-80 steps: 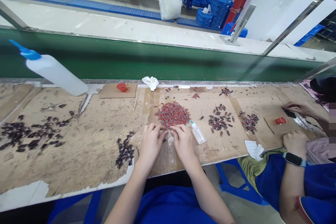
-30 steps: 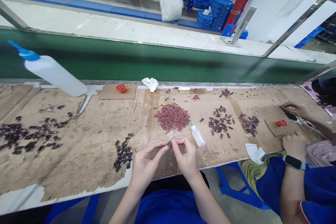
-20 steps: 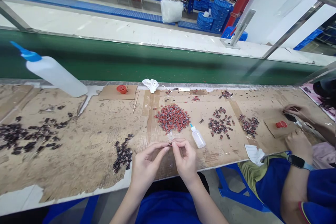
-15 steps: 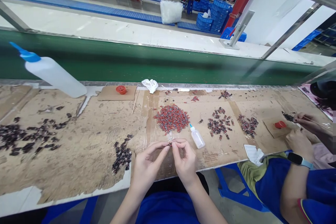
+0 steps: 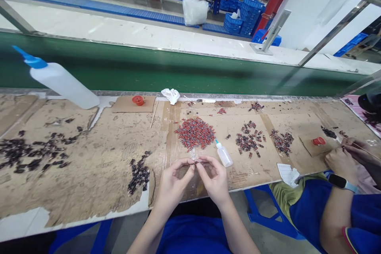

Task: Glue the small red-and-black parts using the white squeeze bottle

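My left hand [image 5: 175, 178] and my right hand [image 5: 214, 176] meet fingertip to fingertip over the table's front part. Between their pinched thumbs and forefingers is a small dark-and-red part [image 5: 195, 162], mostly covered by the fingers; its exact kind is too small to tell. Just beyond my hands lies a heap of small red-and-dark parts [image 5: 195, 133]. Close to my right hand, a small clear squeeze bottle [image 5: 224, 155] with a blue tip lies on its side. Left of my left hand is a pile of black parts [image 5: 139, 174].
Cardboard [image 5: 98, 158] covers the table. A large white bottle [image 5: 64, 85] with a blue nozzle leans at the back left. Red cups [image 5: 137, 100], crumpled tissue [image 5: 170, 96] and a thin stick [image 5: 154, 114] lie about. At right, a co-worker's hands [image 5: 342, 162] hold a stick.
My hands have shifted slightly to the right, and the fingers are more curled around the small part. The co-worker's hands at the right have moved a little.
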Available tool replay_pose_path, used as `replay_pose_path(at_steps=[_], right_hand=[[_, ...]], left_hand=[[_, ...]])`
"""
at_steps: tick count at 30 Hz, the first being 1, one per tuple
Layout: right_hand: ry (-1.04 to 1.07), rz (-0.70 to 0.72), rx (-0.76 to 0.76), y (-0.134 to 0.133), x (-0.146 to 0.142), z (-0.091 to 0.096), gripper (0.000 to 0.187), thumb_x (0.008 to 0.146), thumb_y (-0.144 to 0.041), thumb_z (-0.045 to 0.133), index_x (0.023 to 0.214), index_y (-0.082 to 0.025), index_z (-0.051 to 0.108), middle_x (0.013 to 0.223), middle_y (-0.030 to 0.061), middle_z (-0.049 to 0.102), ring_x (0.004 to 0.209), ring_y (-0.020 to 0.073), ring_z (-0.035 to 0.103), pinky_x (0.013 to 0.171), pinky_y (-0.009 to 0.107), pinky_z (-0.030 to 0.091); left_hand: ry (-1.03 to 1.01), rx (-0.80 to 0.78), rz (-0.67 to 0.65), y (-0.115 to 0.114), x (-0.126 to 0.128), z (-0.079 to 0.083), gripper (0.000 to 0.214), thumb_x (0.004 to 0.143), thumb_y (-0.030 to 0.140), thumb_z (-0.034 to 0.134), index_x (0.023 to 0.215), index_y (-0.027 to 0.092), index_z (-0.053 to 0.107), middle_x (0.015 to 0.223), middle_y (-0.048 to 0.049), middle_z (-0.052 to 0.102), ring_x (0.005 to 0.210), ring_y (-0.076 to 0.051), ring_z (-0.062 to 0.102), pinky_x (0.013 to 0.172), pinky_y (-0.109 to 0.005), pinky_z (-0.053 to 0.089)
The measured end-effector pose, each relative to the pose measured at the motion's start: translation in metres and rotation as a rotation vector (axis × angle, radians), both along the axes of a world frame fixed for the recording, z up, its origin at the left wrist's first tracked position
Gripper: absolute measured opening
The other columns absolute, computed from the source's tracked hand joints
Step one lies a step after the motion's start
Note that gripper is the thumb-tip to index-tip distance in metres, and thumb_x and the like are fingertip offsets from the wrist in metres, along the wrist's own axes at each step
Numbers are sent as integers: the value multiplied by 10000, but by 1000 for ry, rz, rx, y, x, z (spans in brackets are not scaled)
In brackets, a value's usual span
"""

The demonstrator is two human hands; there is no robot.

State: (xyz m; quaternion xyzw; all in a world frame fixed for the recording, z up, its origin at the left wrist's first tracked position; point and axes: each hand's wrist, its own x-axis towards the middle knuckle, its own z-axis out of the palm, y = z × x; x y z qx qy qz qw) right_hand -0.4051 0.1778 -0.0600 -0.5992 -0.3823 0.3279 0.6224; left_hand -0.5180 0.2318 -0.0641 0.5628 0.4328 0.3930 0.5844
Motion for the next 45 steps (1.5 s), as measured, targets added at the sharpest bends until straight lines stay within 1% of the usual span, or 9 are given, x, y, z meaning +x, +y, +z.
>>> replay_pose_path(at_steps=[5, 8, 12, 16, 21, 28, 35, 40, 45], right_hand=[[-179, -71, 4, -1, 24, 5, 130, 828, -302, 664, 872, -195, 724, 844, 72, 745, 772, 203, 704, 736, 333, 583], [-316, -283, -33, -4, 61, 4, 186, 842, -344, 632, 868, -181, 718, 852, 86, 738, 772, 207, 692, 756, 361, 573], [-696, -536, -103, -13, 103, 1, 289, 838, -413, 611, 968, -180, 722, 1077, 146, 693, 1010, 273, 633, 881, 459, 517], [-907, -393, -189, -18, 98, -7, 374, 830, -505, 623, 1019, -197, 717, 1024, 135, 692, 998, 293, 579, 907, 488, 471], [-975, -243, -317, -13, 80, -19, 428, 801, -592, 607, 924, -199, 723, 930, 140, 674, 898, 302, 547, 833, 461, 477], [-578, -304, -371, -20, 79, 3, 470, 854, -547, 550, 1090, -157, 662, 914, 113, 720, 794, 259, 637, 687, 346, 489], [-108, -327, -118, -14, 61, 8, 321, 721, -449, 709, 865, -166, 665, 725, 28, 678, 589, 153, 579, 569, 268, 463], [163, -302, -43, -3, 46, -1, 321, 619, -406, 770, 805, -166, 665, 700, 32, 672, 534, 127, 532, 492, 242, 419], [313, -247, -75, 8, 31, -10, 340, 664, -515, 682, 700, -184, 610, 533, -6, 580, 433, 118, 476, 424, 242, 386]], left_hand=[[59, 66, -130, 1, 4, 5, 370, 791, 422, 645, 1083, 195, 626, 910, -65, 751, 922, -210, 706, 917, -360, 537], [221, 202, -89, 19, -15, 9, 543, 806, 432, 633, 1285, 217, 495, 1019, -62, 742, 1042, -225, 672, 982, -407, 496], [626, 493, 199, 53, -59, 2, 286, 856, 449, 502, 933, 224, 660, 993, -84, 725, 1017, -276, 626, 942, -436, 483], [922, 575, 160, 72, -87, -9, 295, 868, 374, 433, 795, 230, 680, 847, -92, 715, 883, -296, 598, 847, -424, 477], [1050, 600, 51, 79, -83, -16, 321, 872, 321, 414, 802, 218, 710, 832, -106, 708, 808, -292, 586, 767, -401, 461], [832, 576, -63, 77, -60, -21, 339, 905, 329, 400, 886, 243, 728, 861, -78, 692, 843, -259, 576, 787, -380, 449], [703, 324, -256, 45, -20, -17, 201, 886, 315, 535, 810, 262, 714, 933, -39, 718, 987, -262, 594, 883, -429, 385], [655, 350, -171, 34, -25, -19, 161, 852, 349, 616, 763, 277, 728, 914, -35, 739, 1009, -268, 589, 949, -468, 338], [667, 398, -82, 32, -44, -25, 94, 802, 353, 680, 744, 300, 732, 893, -31, 755, 1040, -294, 602, 997, -516, 320]])
